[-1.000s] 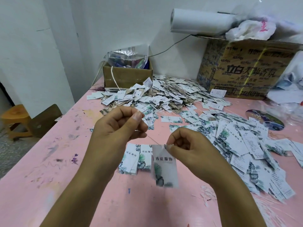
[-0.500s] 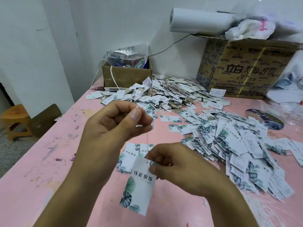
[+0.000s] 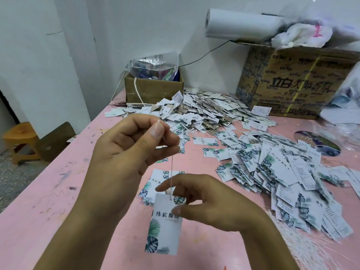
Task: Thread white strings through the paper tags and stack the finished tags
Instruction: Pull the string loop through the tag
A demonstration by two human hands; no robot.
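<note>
My left hand (image 3: 134, 151) is raised over the pink table (image 3: 58, 201) and pinches the top of a white string (image 3: 172, 172) between thumb and forefinger. The string runs straight down through the hole of a white paper tag (image 3: 165, 228) with green leaf print, which hangs upright. My right hand (image 3: 210, 201) is just below and to the right; its thumb presses the tag's upper right face and its forefinger lies by the string. A small stack of tags (image 3: 155, 182) lies under the hands. Loose white strings (image 3: 311, 248) lie at the right front.
A heap of tags (image 3: 282, 172) spreads across the right side and another heap (image 3: 204, 112) lies further back. A small cardboard box (image 3: 153, 90) with a plastic bag and a large printed carton (image 3: 296, 80) stand against the wall. A wooden stool (image 3: 19, 141) stands beyond the left edge.
The tag was held between both hands at chest level; now the string is pulled through, my left hand has lifted it and the tag hangs lower beneath.
</note>
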